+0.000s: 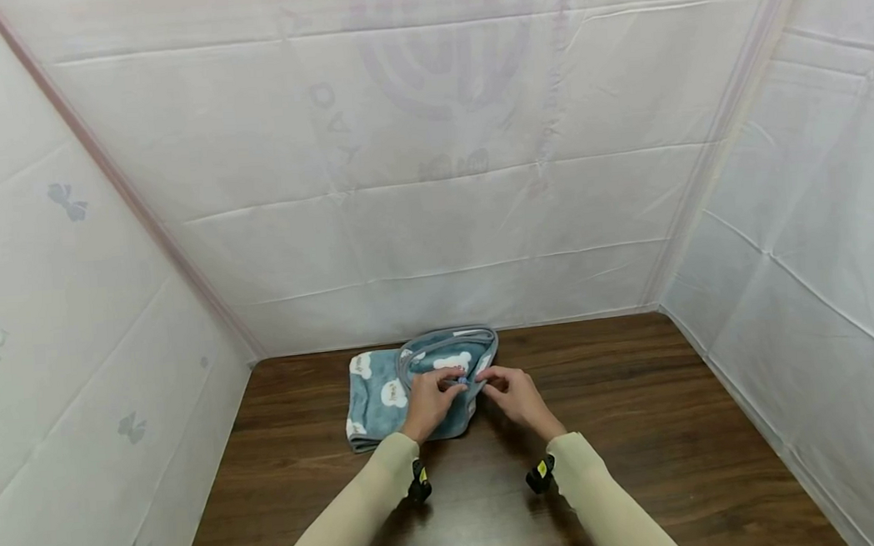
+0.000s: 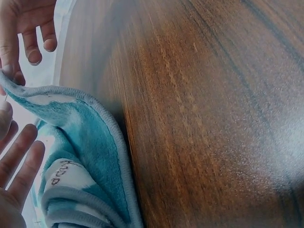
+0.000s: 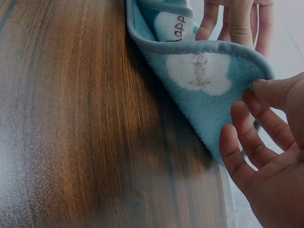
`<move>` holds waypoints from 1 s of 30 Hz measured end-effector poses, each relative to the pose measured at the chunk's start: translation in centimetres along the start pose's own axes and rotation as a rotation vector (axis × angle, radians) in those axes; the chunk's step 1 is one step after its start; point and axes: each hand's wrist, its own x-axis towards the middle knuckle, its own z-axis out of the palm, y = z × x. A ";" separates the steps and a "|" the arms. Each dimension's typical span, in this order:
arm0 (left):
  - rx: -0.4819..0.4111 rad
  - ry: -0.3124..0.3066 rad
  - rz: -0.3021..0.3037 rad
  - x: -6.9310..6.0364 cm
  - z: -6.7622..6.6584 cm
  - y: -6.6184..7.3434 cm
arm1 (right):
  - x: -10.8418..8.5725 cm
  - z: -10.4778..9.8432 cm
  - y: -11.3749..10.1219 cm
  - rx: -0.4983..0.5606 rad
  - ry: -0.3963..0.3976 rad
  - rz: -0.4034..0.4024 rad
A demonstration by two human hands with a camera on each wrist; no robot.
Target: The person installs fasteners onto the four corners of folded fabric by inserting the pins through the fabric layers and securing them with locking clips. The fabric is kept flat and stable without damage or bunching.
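A folded blue-grey fleece blanket (image 1: 373, 402) with white cloud-like patches and grey piping lies near the table's far edge. Its right part is folded back into a rounded flap (image 3: 197, 76). My right hand (image 1: 518, 397) pinches the flap's piped edge between thumb and forefinger; the other fingers (image 3: 230, 145) stay apart from the cloth's edge. Over the blanket, my left hand (image 1: 431, 400) brings thumb and forefinger together at a small blue thing (image 1: 462, 380), too small to identify. The left hand's fingers (image 2: 21, 152) spread beside the cloth in the left wrist view.
Dark wood-grain table (image 1: 642, 427) extends on both sides of the blanket. White sheeting (image 1: 442, 239) rises behind the table, with similar walls at left and right. A black wrist device (image 1: 418, 483) sits on each forearm.
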 end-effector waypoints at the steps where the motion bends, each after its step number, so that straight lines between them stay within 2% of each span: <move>1: -0.001 0.000 0.000 0.0 0.0 0.0 | 0.0 0.0 0.0 -0.001 0.000 -0.001; 19: 0.012 0.001 0.030 -0.3 0.1 -0.3 | 0.0 0.2 0.0 -0.006 -0.001 0.003; 30: 0.003 -0.007 0.015 -0.4 0.2 -0.6 | -0.1 0.3 0.2 -0.002 -0.013 -0.004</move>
